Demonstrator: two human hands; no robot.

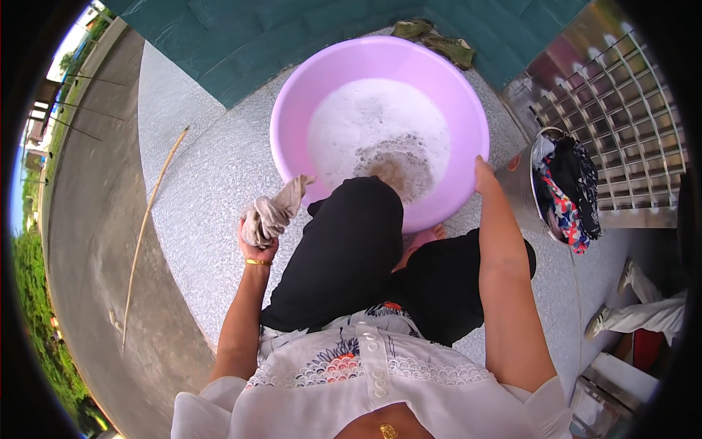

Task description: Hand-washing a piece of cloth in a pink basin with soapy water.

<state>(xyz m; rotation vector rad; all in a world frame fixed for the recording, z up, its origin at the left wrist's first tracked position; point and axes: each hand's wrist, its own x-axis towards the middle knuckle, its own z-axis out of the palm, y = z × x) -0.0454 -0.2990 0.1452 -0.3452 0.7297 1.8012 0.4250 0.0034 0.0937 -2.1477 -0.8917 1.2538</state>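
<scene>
A large pink-purple plastic basin [296, 82] sits on the speckled floor before me, holding water topped with white suds [378, 115]. Brownish water shows through a gap in the foam near my knee. In my left hand [260, 248], left of the basin, is a twisted, wet-looking greyish-beige cloth [269, 217]; its free end points towards the basin's rim. My right hand [483, 174] grips the rim on the right side. My black-trousered knee [362, 225] covers part of the near rim.
At right a metal bucket [518, 186] lies tilted, with dark and patterned clothes [573, 192] at its mouth, beside a metal grille [620, 126]. Green fabric shoes [447, 49] rest behind the basin by the teal tiled wall [263, 44]. A bamboo stick [148, 219] lies left. Another person's legs [641, 315] show at right.
</scene>
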